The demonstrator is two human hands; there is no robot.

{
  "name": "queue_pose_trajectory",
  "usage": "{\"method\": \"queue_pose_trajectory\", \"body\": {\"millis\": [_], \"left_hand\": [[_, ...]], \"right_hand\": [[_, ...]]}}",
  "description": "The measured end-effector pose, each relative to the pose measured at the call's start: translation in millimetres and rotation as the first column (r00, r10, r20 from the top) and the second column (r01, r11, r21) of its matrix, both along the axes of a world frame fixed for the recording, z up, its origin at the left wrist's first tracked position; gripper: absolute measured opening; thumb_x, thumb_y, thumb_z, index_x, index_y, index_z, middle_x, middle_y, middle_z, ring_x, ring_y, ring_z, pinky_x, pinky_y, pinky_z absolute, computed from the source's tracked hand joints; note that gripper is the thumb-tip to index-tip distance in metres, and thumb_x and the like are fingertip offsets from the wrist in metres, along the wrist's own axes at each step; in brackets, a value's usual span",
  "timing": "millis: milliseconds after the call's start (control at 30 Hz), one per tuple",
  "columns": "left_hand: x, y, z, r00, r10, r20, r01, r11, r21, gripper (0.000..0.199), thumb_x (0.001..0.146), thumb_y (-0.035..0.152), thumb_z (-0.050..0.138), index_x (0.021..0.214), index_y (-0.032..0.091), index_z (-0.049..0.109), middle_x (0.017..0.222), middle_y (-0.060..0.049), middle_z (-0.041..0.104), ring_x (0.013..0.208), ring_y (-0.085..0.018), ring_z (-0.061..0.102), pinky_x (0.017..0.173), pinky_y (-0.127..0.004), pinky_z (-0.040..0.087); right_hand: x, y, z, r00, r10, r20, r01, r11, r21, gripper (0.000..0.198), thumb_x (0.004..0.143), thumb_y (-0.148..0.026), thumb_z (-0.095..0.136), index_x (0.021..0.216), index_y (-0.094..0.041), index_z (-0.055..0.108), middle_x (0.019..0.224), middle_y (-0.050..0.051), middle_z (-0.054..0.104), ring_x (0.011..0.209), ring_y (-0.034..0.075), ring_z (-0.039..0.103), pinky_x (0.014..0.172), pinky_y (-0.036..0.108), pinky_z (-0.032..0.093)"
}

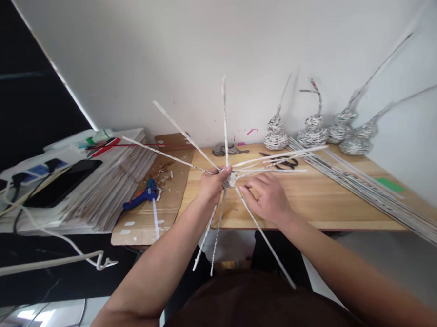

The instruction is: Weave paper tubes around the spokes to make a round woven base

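Note:
Rolled paper sticks spread out like spokes from a small woven hub held above the front of the wooden table. My left hand is closed on the hub's left side, thumb on top. Just right of the hub is my right hand, its fingers curled in beside a paper stick that slants down toward my lap. What the right fingertips pinch, if anything, is too small to make out. Other spokes point up, left and right, such as the upright stick.
Several gourd-shaped paper weavings stand along the wall. Scissors and a grey cloth-like lump lie behind my hands. Long paper sticks extend past the right edge. Leftward are a blue glue gun, stacked paper and a phone.

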State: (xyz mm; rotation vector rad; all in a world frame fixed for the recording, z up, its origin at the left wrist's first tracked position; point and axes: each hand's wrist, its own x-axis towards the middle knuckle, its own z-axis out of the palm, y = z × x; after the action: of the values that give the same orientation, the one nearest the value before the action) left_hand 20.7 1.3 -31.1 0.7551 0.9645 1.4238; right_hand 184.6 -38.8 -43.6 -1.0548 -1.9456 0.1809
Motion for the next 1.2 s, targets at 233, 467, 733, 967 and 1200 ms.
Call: {"method": "queue_pose_trajectory", "body": {"millis": [233,467,733,967,1200], "left_hand": [[8,-19,26.0,0.980,-0.052,0.190,0.047,0.998,0.029,0.045,0.039,0.030,0.095,0.071,0.010,0.071,0.064,-0.002,0.068,0.058,-0.010,0.061,0.059,-0.022,0.048],[5,-41,38.3,0.993,-0.046,0.107,0.044,0.999,0.025,0.042,0.044,0.033,0.093,0.074,0.012,0.072,0.068,-0.001,0.068,0.061,-0.011,0.061,0.057,-0.022,0.046],[3,-53,43.6,0.996,-0.032,0.087,0.024,0.995,0.093,0.039,0.048,0.035,0.091,0.070,0.013,0.069,0.063,0.000,0.066,0.057,-0.011,0.058,0.057,-0.023,0.046],[6,-50,37.9,0.977,0.056,0.206,-0.084,0.988,0.131,0.035,0.050,0.031,0.089,0.070,0.012,0.067,0.065,-0.002,0.066,0.060,-0.011,0.060,0.062,-0.025,0.047],[2,-50,37.3,0.971,0.067,0.230,-0.100,0.986,0.135,0.035,0.051,0.029,0.090,0.071,0.012,0.067,0.067,-0.001,0.066,0.061,-0.011,0.060,0.064,-0.025,0.047]], "right_hand": [[-26,17,17,0.655,-0.056,-0.754,-0.461,0.761,-0.457,0.030,0.074,-0.047,0.074,0.082,-0.019,0.067,0.069,0.000,0.065,0.058,0.012,0.054,0.054,0.025,0.041],[-37,11,32,0.530,-0.001,-0.848,-0.517,0.793,-0.323,0.020,0.072,-0.035,0.078,0.076,-0.018,0.069,0.067,-0.001,0.065,0.060,0.012,0.055,0.059,0.026,0.044],[-46,-2,42,0.437,-0.041,-0.899,-0.478,0.836,-0.270,0.024,0.068,-0.034,0.081,0.072,-0.019,0.062,0.064,-0.002,0.064,0.056,0.012,0.056,0.055,0.026,0.046],[-53,-15,42,0.515,0.078,-0.853,-0.342,0.932,-0.122,0.016,0.075,-0.031,0.076,0.086,-0.021,0.070,0.081,0.001,0.071,0.069,0.014,0.064,0.063,0.027,0.051],[-50,-8,34,0.618,0.029,-0.786,-0.345,0.908,-0.238,0.022,0.077,-0.034,0.075,0.092,-0.020,0.072,0.084,0.004,0.073,0.077,0.017,0.067,0.073,0.031,0.053]]}}
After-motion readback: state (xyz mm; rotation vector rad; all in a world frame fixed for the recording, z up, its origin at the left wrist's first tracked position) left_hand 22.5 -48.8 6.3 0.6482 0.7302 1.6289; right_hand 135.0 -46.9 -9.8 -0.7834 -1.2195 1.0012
